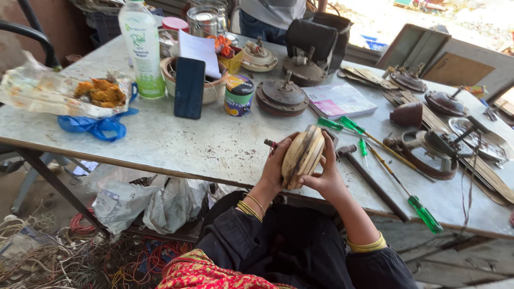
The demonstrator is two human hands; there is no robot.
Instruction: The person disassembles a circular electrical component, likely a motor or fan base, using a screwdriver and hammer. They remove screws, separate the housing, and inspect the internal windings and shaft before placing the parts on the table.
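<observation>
The person sits at the edge of a worn, pale grey metal table (pixel 176 144) and holds up a round, cream-coloured motor housing with a dark seam around its middle (pixel 302 156); it is lifted just above the near edge of the table, turned on its side so that the seam faces the camera. The left hand (pixel 277 167) presses flat on the left face of the housing, fingers together and curled over the rim; the right hand (pixel 326 179) holds the right face, the thumb under it and the fingers going up behind; so both hands are closed on the housing, one from each side.

I judge that the step in hand is the inspecting or the seating of the two halves, because the hands press towards each other along the seam; the next move calls, in my opinion, for a firm and even hold, so that the halves do not slip apart.

Just beside the right hand lie a dark-headed hammer with a dark handle (pixel 369 179) and some screwdrivers with green handles (pixel 425 214); further back stand a dark round motor plate with a shaft (pixel 282 96), a small printed tin (pixel 239 95) and a black phone leaning on a bowl (pixel 189 88).
</observation>
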